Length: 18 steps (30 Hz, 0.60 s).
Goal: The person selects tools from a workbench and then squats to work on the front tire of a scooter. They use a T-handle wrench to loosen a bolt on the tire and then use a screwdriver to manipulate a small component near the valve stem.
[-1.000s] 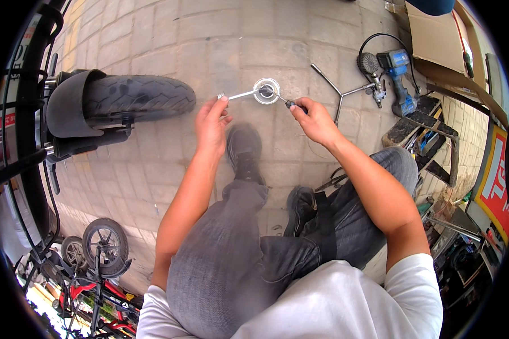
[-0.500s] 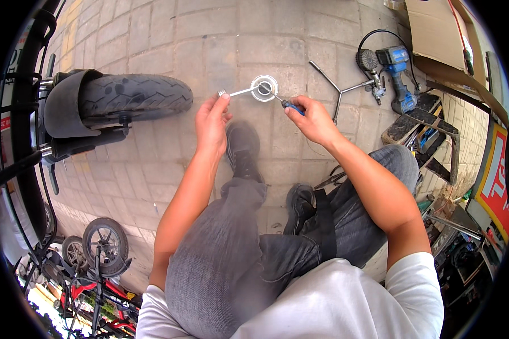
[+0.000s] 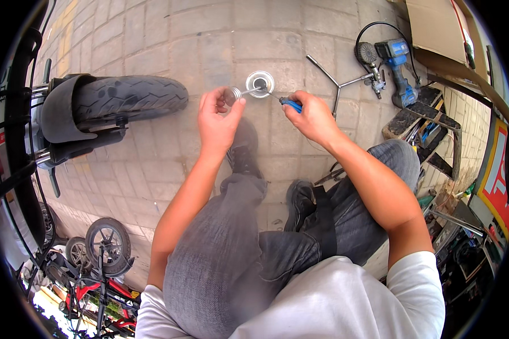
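Note:
My left hand (image 3: 219, 121) pinches a round, ridged, silvery cap (image 3: 233, 95) between thumb and fingers. From the cap a pale rod runs to the mouth of a small round metal can (image 3: 270, 82) standing on the paving. The can's round opening looks dark inside. My right hand (image 3: 312, 117) is closed round a tool with a blue handle (image 3: 291, 104), whose thin metal shaft points at the opening. Shaft and rod come close together over the can; whether they touch I cannot tell.
A three-armed metal wrench (image 3: 338, 86), an air gauge with hose (image 3: 367, 53) and a blue cordless impact wrench (image 3: 398, 73) lie to the right. Beyond are a cardboard box (image 3: 441, 34) and a tool tray (image 3: 424, 124). At left is a tyre (image 3: 133, 97).
My left hand has tilted the cap, so its round face now shows, and has moved slightly right. My right hand with the blue-handled tool has shifted slightly left. The view has moved a little.

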### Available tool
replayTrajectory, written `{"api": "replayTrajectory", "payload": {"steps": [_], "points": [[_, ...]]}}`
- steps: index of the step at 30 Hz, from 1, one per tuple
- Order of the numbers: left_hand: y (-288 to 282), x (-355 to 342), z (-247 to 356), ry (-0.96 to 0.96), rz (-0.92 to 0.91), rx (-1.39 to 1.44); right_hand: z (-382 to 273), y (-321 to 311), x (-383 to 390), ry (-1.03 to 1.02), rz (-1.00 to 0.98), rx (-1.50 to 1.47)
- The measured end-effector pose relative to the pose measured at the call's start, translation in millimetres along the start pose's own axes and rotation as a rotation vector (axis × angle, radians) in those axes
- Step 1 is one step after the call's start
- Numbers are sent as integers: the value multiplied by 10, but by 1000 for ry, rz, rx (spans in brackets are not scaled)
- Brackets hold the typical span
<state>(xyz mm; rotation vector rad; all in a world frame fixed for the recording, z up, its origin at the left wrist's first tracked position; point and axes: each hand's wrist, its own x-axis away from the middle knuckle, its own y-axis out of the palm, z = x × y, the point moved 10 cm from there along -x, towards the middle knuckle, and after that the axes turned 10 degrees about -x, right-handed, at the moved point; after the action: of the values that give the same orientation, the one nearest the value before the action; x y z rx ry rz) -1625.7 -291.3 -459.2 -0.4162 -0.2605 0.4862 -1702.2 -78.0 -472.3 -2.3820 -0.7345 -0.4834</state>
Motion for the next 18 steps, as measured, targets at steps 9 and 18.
{"api": "replayTrajectory", "payload": {"steps": [9,18], "points": [[-122,-69,220,147,42,-239,-40,-110,62,-5,71,-17],[-91,-29,245,114,9,-195,-99,-27,44,-38,91,-70]]}}
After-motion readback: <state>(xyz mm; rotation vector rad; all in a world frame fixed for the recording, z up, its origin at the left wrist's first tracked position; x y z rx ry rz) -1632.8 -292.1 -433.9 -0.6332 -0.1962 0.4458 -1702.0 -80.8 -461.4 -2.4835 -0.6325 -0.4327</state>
